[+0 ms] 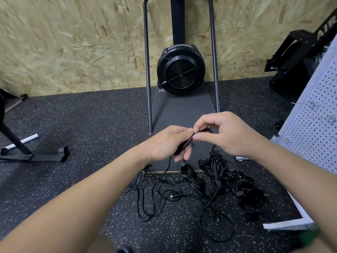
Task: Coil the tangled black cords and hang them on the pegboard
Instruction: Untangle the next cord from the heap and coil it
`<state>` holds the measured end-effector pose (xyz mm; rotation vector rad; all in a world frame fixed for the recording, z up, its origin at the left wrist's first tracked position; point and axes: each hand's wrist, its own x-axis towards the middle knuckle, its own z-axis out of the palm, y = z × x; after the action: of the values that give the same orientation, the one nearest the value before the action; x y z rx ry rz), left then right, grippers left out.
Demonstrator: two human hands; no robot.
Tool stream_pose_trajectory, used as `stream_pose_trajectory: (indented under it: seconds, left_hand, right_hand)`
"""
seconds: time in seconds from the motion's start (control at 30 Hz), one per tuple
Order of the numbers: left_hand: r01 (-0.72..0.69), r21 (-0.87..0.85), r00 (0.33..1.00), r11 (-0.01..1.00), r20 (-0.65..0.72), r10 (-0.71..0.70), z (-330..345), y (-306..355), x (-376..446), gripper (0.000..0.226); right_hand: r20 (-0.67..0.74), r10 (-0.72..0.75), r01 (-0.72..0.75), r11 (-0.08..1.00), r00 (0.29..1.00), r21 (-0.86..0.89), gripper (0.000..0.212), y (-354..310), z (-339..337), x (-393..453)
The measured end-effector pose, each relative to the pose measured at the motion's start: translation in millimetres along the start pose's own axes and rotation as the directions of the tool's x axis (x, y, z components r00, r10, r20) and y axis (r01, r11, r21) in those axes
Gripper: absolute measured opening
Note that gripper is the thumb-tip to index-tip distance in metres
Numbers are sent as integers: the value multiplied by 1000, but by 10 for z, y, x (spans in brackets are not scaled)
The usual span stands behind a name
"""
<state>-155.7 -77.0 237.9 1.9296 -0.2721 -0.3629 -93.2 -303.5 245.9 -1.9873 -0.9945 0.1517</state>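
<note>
Both hands are raised over the floor, close together. My left hand [168,143] grips a small bundle of black cord [183,146] in its curled fingers. My right hand [224,133] pinches the same cord near its upper end between thumb and fingers. A strand hangs from the bundle down to the floor. Below lie loose tangled black cords [155,190] on the left and several tighter bunches of black cord [220,172] on the right. A white pegboard [313,125] with metal hooks leans at the right edge.
A black fan-wheel exercise machine [180,69] with two upright metal rails and a dark base board [182,110] stands ahead against an OSB wall. Black gym equipment stands at far right [299,57] and a metal stand foot at left [34,155]. The floor is speckled black rubber.
</note>
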Motion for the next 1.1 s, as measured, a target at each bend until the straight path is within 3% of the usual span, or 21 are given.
stream_pose_trajectory:
  seconds: [0.07,0.17,0.23,0.33,0.47,0.53,0.67,0.73,0.83,1.0,1.1]
  left_hand:
    - [4,-102,997,995,72,3,73,25,4,68]
    - [34,-359,991,933,132,14,106,-9,27,57]
    - [48,-399,990,916,138,9,85,-36,29,52]
    - [50,-422,991,905,133,7,70,-42,15,49]
    - [-18,-530,1000,848,-5,19,79,-31,18,38]
    - [-66,-549,994,833,-108,8,41,-44,50,35]
    - [-141,-590,967,795,-253,-16,-83,-103,95,29]
    - [-161,-593,950,789,-310,-40,-131,-130,115,36]
    - [-159,-591,934,791,-349,-73,-179,-174,124,46]
    - [-124,-540,880,833,-448,-159,-192,-288,146,39]
    - [-143,-493,871,858,-475,-127,-160,-311,179,26]
  right_hand:
    - [13,-17,17,1000,1000,-4,8,3,-23,11]
    - [9,-26,26,999,1000,-24,19,18,-44,20]
    - [24,-24,25,999,999,-29,23,32,-21,31]
    - [106,11,-23,993,994,118,10,102,69,53]
    - [104,113,-147,893,988,425,41,352,284,123]
    - [113,192,-222,831,975,509,45,504,383,159]
    - [144,372,-396,893,917,215,16,736,470,117]
    - [201,408,-428,901,891,69,11,828,512,55]
    - [314,381,-387,921,870,-44,11,877,561,-2]
    - [359,312,-254,946,880,-200,24,721,624,10]
    - [377,257,-215,965,890,-150,22,547,695,28]
